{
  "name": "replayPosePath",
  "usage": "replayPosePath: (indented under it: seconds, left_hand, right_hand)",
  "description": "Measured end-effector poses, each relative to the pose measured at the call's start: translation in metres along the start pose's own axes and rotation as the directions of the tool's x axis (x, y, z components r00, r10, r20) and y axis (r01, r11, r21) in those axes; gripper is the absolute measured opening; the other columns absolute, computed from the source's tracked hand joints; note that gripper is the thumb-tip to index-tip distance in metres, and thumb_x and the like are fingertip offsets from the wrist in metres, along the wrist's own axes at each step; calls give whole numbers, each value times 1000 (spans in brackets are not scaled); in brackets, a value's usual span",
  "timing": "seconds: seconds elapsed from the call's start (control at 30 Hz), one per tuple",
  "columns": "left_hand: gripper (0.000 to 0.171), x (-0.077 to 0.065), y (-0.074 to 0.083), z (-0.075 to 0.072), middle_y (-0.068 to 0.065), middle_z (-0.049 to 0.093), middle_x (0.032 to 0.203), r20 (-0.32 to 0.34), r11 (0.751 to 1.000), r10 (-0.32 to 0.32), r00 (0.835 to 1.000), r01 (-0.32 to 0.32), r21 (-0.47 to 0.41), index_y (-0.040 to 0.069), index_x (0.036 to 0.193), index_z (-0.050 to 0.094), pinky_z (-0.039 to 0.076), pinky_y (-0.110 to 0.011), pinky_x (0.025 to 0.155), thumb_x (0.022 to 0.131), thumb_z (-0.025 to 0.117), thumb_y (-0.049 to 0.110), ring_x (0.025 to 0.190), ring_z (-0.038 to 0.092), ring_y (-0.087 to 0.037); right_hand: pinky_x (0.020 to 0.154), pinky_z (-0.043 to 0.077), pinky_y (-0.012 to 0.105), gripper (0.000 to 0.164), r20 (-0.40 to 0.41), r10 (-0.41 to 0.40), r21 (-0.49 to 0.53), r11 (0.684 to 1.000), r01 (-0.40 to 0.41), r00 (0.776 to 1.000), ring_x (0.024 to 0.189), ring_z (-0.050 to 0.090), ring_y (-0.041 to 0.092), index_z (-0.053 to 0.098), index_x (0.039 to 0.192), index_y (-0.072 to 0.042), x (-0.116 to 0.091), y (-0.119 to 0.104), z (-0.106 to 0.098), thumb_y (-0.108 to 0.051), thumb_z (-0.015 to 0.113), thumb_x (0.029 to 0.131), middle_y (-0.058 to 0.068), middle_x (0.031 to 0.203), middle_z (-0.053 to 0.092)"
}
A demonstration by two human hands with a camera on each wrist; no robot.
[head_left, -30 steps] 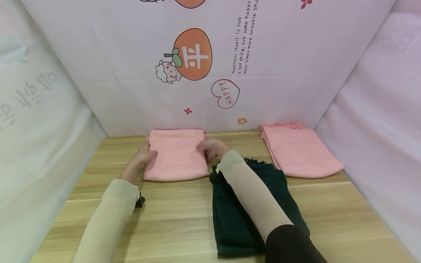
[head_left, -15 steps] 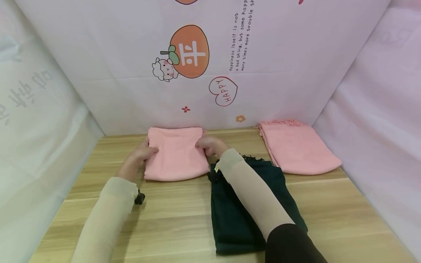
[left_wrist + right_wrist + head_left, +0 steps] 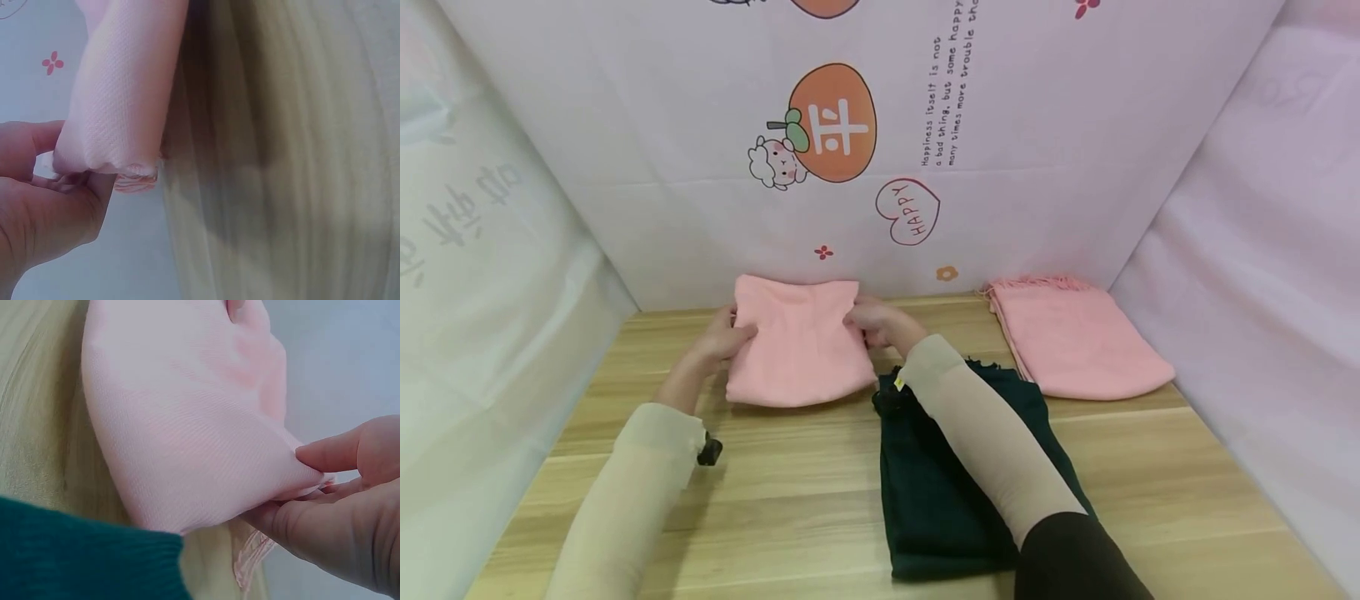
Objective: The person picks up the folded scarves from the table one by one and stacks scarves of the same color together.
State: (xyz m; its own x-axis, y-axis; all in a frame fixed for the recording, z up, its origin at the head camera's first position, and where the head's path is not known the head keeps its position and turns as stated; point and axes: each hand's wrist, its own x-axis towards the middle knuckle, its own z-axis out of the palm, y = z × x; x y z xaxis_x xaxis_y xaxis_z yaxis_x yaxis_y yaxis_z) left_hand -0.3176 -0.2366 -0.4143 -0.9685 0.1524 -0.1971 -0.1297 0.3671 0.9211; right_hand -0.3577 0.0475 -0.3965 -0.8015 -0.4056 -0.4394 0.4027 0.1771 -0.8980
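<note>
A folded pink scarf (image 3: 801,342) is held at its two sides, near the back of the table. My left hand (image 3: 718,337) pinches its left side, thumb on top and fingers underneath; in the left wrist view that hand (image 3: 50,200) grips the folded layers. On the right side, my right hand (image 3: 883,323) pinches the cloth the same way. The right wrist view shows this hand (image 3: 337,500) with pink fringe hanging below the scarf (image 3: 187,425). Between the hands the far edge is raised and sags slightly. Fingers under the cloth are partly hidden.
A folded dark green scarf (image 3: 925,500) lies beneath my right forearm. Another folded pink scarf (image 3: 1078,342), fringed at its back edge, lies at the back right. Printed white cloth walls (image 3: 1030,167) enclose the wooden table (image 3: 790,508).
Both hands have raised the far edge of the pink scarf, and its near edge has moved slightly up the view. The green scarf and the other pink scarf stay in place.
</note>
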Motion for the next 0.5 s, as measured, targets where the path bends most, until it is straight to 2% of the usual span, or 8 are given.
replayPosePath:
  seconds: [0.23,0.5]
  left_hand:
    - [63,-7,13,-5,-36,30,150,-38,997,47,998,-45,59,-9,156,14,47,-53,104,107,47,12,126,47,-42]
    - [64,-13,23,-9,-36,29,151,-44,996,68,997,-65,64,-10,157,13,44,-55,108,106,47,9,129,45,-44]
  right_hand:
    - [98,50,50,52,19,-36,-9,999,36,999,108,55,28,31,156,-12,-8,-7,0,0,42,106,14,127,51]
    - [91,53,47,44,19,-52,-30,998,53,998,105,58,27,39,150,-9,-17,-12,2,-3,45,106,14,125,55]
